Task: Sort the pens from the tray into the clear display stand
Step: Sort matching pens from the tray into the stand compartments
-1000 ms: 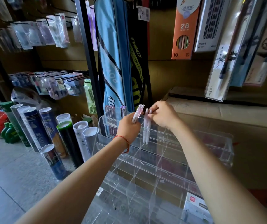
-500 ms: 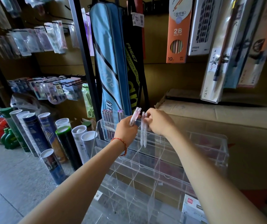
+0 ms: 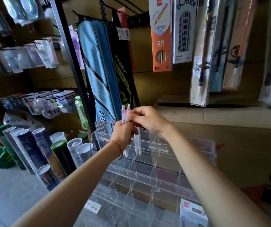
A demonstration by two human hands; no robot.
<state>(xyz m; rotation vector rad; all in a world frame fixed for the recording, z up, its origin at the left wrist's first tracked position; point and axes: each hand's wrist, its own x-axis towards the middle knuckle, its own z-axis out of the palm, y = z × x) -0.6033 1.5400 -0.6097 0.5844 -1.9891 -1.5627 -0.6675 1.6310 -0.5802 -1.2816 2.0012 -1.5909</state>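
**Both hands hold pens over the stand's back row**

Left hand (image 3: 125, 134) is closed round a pen bunch (image 3: 125, 112), caps up, just above the back-left of the stand (image 3: 189, 145). Right hand (image 3: 149, 122) pinches a pen pair (image 3: 137, 143) by the top, and the pair hangs tips down over a back-row slot. The right fingertips sit right by the bunch; I can't tell whether they touch it. Stocked pens (image 3: 100, 126) stand upright in the back-left slot. The tray is not in view.

Step in hand, as I judge it: drop the pair into a back slot.

To do it well:
- Keep the pair vertical and the tips together.
- Line the tips up inside one cell, not over a divider.
- Lower until the tips are past the rim, then let go.
- The clear walls are hard to see, so aim by the edges.
- Keep the bunch clear of the stocked pens so none get knocked.
- Match the slot to the same pen type.

Most cells look unfilled, so the task is likely at an early stage.
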